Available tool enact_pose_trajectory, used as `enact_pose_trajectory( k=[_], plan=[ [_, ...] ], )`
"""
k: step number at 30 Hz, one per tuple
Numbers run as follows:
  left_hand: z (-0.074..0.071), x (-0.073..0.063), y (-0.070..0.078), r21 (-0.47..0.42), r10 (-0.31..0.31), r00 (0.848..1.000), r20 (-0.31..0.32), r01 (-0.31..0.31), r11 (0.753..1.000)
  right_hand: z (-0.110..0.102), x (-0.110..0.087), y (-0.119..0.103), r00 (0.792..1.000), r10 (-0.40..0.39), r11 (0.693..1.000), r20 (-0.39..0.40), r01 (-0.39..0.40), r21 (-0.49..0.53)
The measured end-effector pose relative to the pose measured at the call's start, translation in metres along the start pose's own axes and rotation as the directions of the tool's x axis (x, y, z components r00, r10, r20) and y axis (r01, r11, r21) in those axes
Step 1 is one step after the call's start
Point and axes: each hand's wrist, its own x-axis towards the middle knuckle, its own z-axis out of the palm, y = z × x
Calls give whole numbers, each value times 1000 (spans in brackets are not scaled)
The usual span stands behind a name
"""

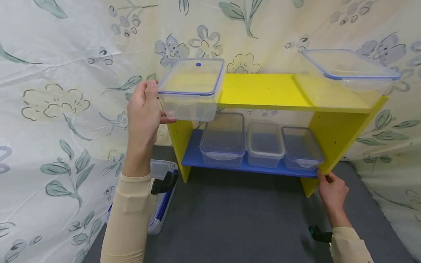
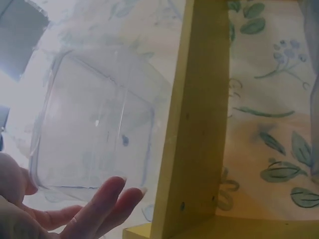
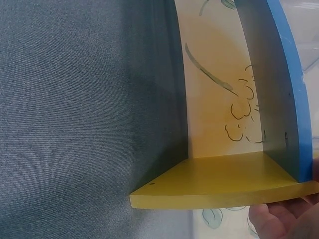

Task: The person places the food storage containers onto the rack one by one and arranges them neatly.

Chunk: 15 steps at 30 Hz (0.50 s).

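Note:
My left hand [image 1: 144, 107] grips a clear food container [image 1: 189, 104] by its left side, thumb at the lid's rim and fingers beneath. The container has a lid with a blue seal and overlaps the left end of the yellow top board [image 1: 260, 89] in the head view. From below, the left wrist view shows the container [image 2: 97, 124] beside the yellow side panel [image 2: 197, 119], with fingers [image 2: 99, 204] under it. Low on the right, my right hand [image 1: 333, 191] grips the shelf unit's yellow side panel [image 1: 342, 135] beside the blue lower shelf [image 1: 243, 166].
Another lidded container [image 1: 352, 65] sits on the top board's right end. The blue shelf carries a large container [image 1: 223, 138], a narrower one [image 1: 265, 144] and a smaller one [image 1: 302, 148]. More blue-clipped containers [image 1: 161, 212] lie on the grey surface [image 1: 236, 215] behind my left forearm.

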Motion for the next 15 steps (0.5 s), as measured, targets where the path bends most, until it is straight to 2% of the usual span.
enact_pose_trajectory(
  k=[3,8,11,13,15],
  plan=[
    [5,5,6,30,-9,999,31,8,1000,-2,1,0,1000,1,1000,4,-1,2],
    [13,11,8,66,-23,996,82,18,998,-3,2,1,1000,2,1000,9,-2,-2],
    [16,11,6,117,-12,996,85,2,993,-2,3,1,1000,3,1000,19,-3,0],
    [17,10,4,185,37,998,59,-47,982,-2,3,1,1000,2,1000,22,-2,6],
    [18,7,1,238,111,994,22,-113,965,-3,3,2,1000,-4,1000,19,4,3]
  ],
)
